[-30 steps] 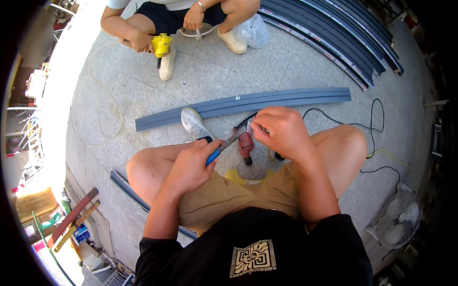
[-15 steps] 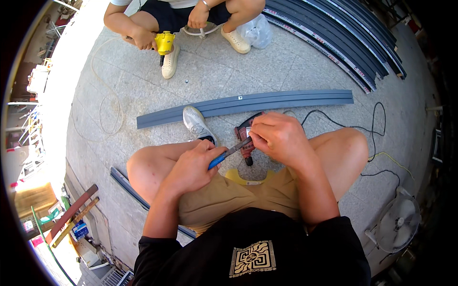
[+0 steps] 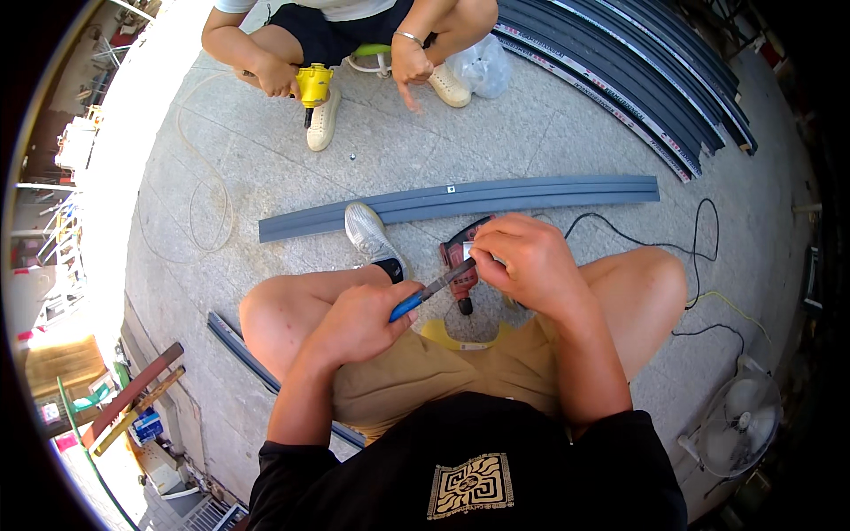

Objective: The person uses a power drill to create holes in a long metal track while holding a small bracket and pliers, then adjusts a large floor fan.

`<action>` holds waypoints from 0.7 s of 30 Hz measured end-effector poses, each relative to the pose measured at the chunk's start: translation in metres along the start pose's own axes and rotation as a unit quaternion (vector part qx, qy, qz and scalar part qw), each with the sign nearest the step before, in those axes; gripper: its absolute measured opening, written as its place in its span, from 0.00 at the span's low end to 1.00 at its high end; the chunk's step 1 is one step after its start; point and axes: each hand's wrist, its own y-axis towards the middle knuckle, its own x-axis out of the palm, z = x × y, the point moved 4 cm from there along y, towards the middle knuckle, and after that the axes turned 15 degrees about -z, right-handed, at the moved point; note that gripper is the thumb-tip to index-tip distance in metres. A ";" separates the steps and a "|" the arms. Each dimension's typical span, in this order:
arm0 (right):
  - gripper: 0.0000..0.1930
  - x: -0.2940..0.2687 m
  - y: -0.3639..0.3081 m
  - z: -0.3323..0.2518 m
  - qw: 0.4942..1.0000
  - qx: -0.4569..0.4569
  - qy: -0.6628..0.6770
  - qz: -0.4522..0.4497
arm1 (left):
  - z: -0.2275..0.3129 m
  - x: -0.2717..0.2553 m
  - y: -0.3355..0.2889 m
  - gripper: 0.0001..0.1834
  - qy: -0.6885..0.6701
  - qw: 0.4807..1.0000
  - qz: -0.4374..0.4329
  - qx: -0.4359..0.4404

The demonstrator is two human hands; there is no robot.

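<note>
My left hand (image 3: 361,323) is wrapped round the blue handle of what looks like a flat metal file (image 3: 436,288). The dark blade points up and to the right, toward my right hand (image 3: 528,265). Fingers of my right hand are pinched at the blade's far end, so whether a small piece is also held there is hidden. Behind the blade, between my legs, a dark red electric drill (image 3: 462,281) lies on the paving with its black chuck toward me. A long grey metal profile (image 3: 531,190) lies crosswise beyond it, next to my left shoe (image 3: 367,234).
Opposite me a co-worker sits holding a yellow power tool (image 3: 314,86). Dark profiles (image 3: 611,71) are stacked at the far right, beside a clear plastic bag (image 3: 480,66). Black cable (image 3: 637,242) runs across the right side, near a fan (image 3: 739,416). Yellow plastic (image 3: 443,336) shows below the drill.
The co-worker's free hand has come down and forward, a finger pointing at the floor. My hands stay at the file with little movement; the view has shifted slightly.
</note>
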 end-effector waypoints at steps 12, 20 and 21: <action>0.16 0.033 -0.011 0.041 0.845 0.253 0.466 0.068 | 0.002 -0.009 -0.003 0.12 -0.057 0.997 0.051 -0.012; 0.16 0.055 -0.011 0.026 0.776 0.257 0.569 -0.092 | 0.000 0.002 -0.003 0.14 -0.056 0.997 0.029 0.050; 0.15 0.055 -0.011 0.027 0.779 0.256 0.565 -0.092 | 0.000 0.001 -0.004 0.14 -0.055 0.997 0.030 0.048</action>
